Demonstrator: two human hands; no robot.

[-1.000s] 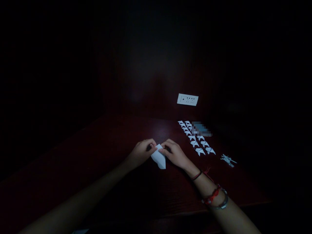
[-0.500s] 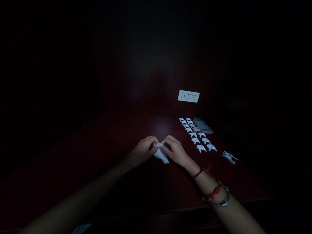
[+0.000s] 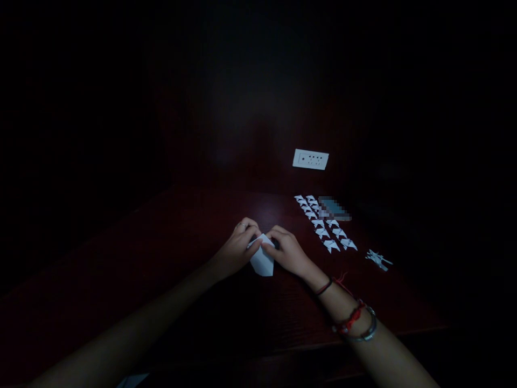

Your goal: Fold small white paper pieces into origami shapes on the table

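Okay, both hands are on one white paper sheet [image 3: 263, 264], dead centre in front of the person, over the tabletop [image 3: 186, 231]. Left hand [image 3: 241, 244]: grip is a closed pinch on the sheet's left side near the far end, thumb on the upper face. Right hand [image 3: 288, 249]: mirrored pinch on the right side. Fingertips under the paper are hidden, so can't tell how they're placed.

Key relation: sheet lies between the two grips, long axis running roughly away from the person, pointed end far, broad end near. Thumb tips sit close together just short of the point; the broad end hangs free on the near side. Neither hand is nearer, both touch it. Can't tell if the near edge rests on the tabletop.

Off to the right, well apart from the sheet: folded paper pieces [image 3: 322, 233] in two slanting rows, a blurred-out flat object [image 3: 335, 209] beside them, and a small heap of paper scraps [image 3: 378, 260]. White socket plate [image 3: 311, 159] on the wall behind.
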